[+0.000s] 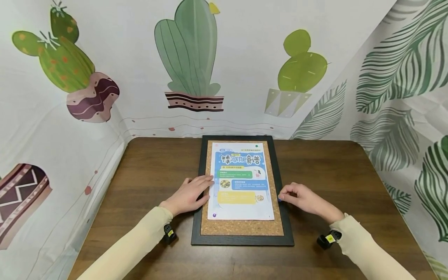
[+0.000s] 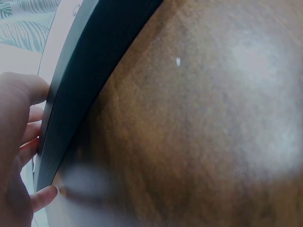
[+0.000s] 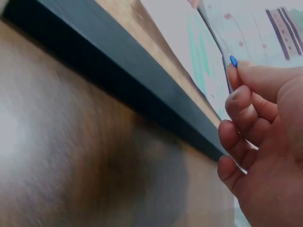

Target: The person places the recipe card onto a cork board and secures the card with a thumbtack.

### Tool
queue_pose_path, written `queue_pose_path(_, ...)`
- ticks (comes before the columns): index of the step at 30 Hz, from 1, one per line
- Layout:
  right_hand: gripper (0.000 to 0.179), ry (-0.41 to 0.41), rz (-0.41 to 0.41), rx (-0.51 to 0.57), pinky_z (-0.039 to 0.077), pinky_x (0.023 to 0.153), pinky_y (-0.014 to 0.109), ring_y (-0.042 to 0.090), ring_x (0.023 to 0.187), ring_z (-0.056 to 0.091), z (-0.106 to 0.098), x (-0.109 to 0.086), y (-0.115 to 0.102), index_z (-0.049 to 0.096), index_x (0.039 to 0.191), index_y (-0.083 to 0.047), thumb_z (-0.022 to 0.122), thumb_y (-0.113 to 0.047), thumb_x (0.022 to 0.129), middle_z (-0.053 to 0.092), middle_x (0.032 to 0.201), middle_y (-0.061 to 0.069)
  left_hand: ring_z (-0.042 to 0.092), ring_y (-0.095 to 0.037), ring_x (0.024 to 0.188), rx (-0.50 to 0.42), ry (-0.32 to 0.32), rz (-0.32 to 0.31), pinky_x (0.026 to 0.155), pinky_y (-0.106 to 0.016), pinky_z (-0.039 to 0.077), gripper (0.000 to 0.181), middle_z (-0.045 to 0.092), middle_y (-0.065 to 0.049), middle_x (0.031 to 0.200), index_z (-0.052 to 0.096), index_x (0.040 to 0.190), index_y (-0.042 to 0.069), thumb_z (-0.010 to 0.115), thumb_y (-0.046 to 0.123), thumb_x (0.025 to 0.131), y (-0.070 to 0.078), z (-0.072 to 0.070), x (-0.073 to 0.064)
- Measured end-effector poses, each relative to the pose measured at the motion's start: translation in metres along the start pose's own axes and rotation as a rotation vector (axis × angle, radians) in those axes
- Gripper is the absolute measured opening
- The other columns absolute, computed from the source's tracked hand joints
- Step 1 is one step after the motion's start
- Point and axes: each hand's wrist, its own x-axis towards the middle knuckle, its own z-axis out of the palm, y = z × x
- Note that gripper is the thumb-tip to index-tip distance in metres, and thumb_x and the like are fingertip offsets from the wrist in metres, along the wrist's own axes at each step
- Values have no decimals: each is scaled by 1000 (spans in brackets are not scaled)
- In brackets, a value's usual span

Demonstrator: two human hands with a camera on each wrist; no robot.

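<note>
A printed sheet (image 1: 241, 212) with coloured text boxes lies on a cork board (image 1: 241, 228) in a black frame. My left hand (image 1: 190, 195) rests across the frame's left side, its fingertips at the sheet's left edge. Just beyond the frame's right side, my right hand (image 1: 301, 197) pinches a small blue thumbtack (image 3: 233, 61) between thumb and forefinger. In the right wrist view the other fingers curl loosely. A green thumbtack (image 1: 256, 146) marks the sheet's upper right corner, and a purple one its lower left. At the upper left is a faint pinkish spot.
The board lies on a brown wooden table (image 1: 157, 155), reaching close to its far edge. Behind stands a white cloth backdrop (image 1: 245, 70) printed with cacti and leaves. Each wrist wears a black strap with a camera.
</note>
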Motion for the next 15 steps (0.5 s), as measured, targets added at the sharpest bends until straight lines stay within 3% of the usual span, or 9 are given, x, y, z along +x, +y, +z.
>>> queue_pose_path(9,12,-17,-201,-58,38,67,25,7,81,45,24,1,-4,75,87,-21,74,-15,97,63,82,-16,39,-25,151,6,-8,-14,101,-58,39,52,45,-8,162,55,151,9,61,32,105,0,1,0)
queue_pose_path(15,13,-9,-281,-97,37,72,25,5,83,45,35,3,-3,74,85,-22,75,-15,96,63,84,-19,40,-25,150,9,1,-4,100,-58,39,52,45,-8,162,55,151,9,61,31,104,0,2,0)
